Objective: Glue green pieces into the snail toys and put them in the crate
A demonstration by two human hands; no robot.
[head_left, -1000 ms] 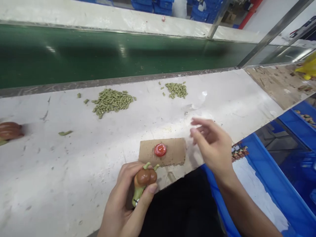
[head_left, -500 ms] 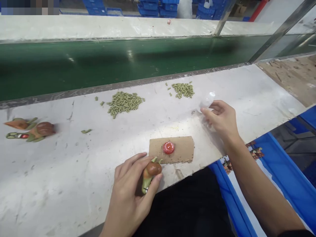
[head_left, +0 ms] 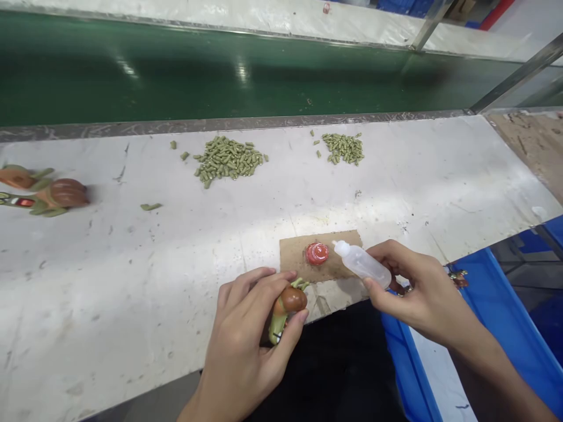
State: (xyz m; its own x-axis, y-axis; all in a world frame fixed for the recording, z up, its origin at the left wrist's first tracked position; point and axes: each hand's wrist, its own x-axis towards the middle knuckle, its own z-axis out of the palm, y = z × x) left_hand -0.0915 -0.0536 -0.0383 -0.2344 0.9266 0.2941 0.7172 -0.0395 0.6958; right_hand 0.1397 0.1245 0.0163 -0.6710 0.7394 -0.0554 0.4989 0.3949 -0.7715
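Low at the table's front edge, my left hand (head_left: pixel 250 334) grips a small green and brown figurine (head_left: pixel 290 302) between fingers and thumb, its round brown part facing up. My right hand (head_left: pixel 409 287) pinches a translucent white squeeze bottle (head_left: pixel 367 265) by its base end. The bottle lies tilted, with its narrow nozzle pointing left, close to a small red cap-like dish (head_left: pixel 317 253) with a glossy surface. That dish sits on a piece of brown cardboard (head_left: pixel 292 258), just beyond my left hand.
Two piles of small green pieces, a larger pile (head_left: pixel 229 158) and a smaller pile (head_left: pixel 343 147), lie further back. More green and brown figurines (head_left: pixel 65 193) lie at far left. A green conveyor belt (head_left: pixel 176 82) runs behind; a blue bin (head_left: pixel 497 310) stands at lower right.
My right hand has brought the squeeze bottle from the back right down towards the red dish. My left hand still holds the figurine. The view has tilted down.
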